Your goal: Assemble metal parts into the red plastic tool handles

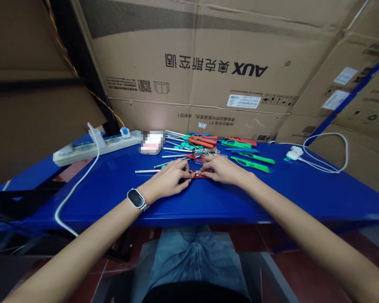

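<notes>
On the blue table point(189, 206), a red casing point(199, 176) in a two-handed pinch

Far to the left, a white power strip point(110, 142) runs along the tabletop with a blue-and-white plug point(125, 133) in it, and a white cable point(77, 181) curves down toward me. Next comes my left wrist, wearing a dark-faced watch point(135, 197). Just beyond it lies a metal rod point(143, 171), its right end hidden behind my left hand point(170, 179); I cannot tell whether it joins the casing. Farther back rests a flat, phone-like item point(154, 147), partly masked by blur.

My left thumb and fingers close on the casing's left end. It lies directly before me, between my two hands, on the near side of the other pieces. From the other side, my right hand point(224, 169) bends over it, thumb and fingertips pinching the right end; what small part they may cover, I cannot tell.

Just past my fingers sits another red piece point(194, 156), and behind that more silver rods point(177, 150), teal parts point(186, 146) and orange-red handles point(202, 142) lie heaped. To their right, green shells point(252, 165) lie spread out near a blue shell point(241, 150) and a red shell point(244, 140). Farthest right, well apart from my hands, is a white plug point(295, 152) with a looped cord point(342, 147).
</notes>
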`<state>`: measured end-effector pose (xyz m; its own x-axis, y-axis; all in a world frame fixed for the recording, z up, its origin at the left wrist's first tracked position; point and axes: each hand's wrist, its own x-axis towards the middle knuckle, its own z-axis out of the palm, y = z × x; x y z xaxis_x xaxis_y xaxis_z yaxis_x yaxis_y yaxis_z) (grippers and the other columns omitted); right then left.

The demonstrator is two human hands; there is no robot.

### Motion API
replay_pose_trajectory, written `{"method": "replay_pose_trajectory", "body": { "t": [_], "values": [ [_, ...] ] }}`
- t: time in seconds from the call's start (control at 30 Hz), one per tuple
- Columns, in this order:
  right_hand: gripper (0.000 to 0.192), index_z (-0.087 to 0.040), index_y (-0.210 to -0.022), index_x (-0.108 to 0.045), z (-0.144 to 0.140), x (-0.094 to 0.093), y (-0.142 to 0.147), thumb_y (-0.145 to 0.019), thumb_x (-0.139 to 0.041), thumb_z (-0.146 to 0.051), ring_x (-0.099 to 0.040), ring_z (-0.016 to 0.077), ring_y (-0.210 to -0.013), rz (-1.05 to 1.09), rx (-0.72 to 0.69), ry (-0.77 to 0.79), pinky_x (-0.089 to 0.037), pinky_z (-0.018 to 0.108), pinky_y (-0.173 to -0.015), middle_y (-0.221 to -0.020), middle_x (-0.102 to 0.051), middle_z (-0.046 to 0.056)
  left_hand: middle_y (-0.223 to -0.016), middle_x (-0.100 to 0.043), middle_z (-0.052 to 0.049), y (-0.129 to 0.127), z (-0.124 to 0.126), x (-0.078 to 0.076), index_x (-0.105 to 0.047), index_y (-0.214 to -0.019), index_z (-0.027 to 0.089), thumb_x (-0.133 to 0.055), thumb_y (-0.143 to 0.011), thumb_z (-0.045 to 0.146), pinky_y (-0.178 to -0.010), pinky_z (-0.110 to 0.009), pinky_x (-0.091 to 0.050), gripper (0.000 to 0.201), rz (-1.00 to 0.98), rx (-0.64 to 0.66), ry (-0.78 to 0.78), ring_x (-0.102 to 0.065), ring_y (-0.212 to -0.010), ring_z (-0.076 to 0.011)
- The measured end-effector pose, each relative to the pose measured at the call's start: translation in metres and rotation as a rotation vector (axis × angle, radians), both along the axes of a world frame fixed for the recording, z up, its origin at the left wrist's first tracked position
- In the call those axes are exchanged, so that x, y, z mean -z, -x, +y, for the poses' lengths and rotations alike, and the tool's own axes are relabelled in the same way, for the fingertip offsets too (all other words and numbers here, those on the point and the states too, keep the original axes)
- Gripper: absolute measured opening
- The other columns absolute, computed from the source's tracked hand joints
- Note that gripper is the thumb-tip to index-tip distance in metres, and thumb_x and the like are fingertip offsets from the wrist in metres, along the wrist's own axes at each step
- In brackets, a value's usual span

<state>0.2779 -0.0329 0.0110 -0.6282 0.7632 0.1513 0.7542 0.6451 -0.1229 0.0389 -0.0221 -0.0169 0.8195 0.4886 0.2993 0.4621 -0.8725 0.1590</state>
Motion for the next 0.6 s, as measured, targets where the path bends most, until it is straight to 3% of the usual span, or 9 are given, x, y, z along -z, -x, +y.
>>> {"method": "replay_pose_trajectory", "body": {
  "t": [0.2,0.43,0.6],
  "values": [
    [0.016,-0.018,-0.099,-0.076,-0.001,0.008,-0.001,-0.092,-0.064,-0.023,-0.060,0.0179,-0.083,0.097,0.037,0.038,-0.042,0.030,-0.074,-0.095,-0.064,0.007,-0.104,-0.059,-0.009,0.000,0.000,-0.003,-0.070,-0.112,0.020,-0.049,-0.097,0.029,-0.091,-0.040,-0.043,0.027,-0.027,-0.019,0.008,-0.053,-0.101,-0.0242],
    [0.014,-0.019,-0.095,-0.077,0.003,0.010,-0.002,-0.090,-0.065,-0.024,-0.059,0.0169,-0.079,0.124,0.049,0.062,-0.042,0.029,-0.072,-0.093,-0.064,0.007,-0.114,-0.061,-0.010,0.013,0.011,-0.006,-0.064,-0.117,0.018,-0.055,-0.091,0.029,-0.094,-0.044,-0.046,0.029,-0.083,-0.165,0.057,-0.056,-0.108,-0.0274],
    [0.012,-0.019,-0.093,-0.077,0.004,0.009,-0.003,-0.090,-0.067,-0.024,-0.060,0.0177,-0.081,0.148,0.034,0.082,-0.044,0.030,-0.074,-0.092,-0.066,0.007,-0.114,-0.066,-0.010,0.018,0.019,-0.004,-0.068,-0.115,0.018,-0.051,-0.093,0.023,-0.095,-0.042,-0.044,0.029,-0.057,-0.127,0.084,-0.057,-0.107,-0.0263]
  ]
}}
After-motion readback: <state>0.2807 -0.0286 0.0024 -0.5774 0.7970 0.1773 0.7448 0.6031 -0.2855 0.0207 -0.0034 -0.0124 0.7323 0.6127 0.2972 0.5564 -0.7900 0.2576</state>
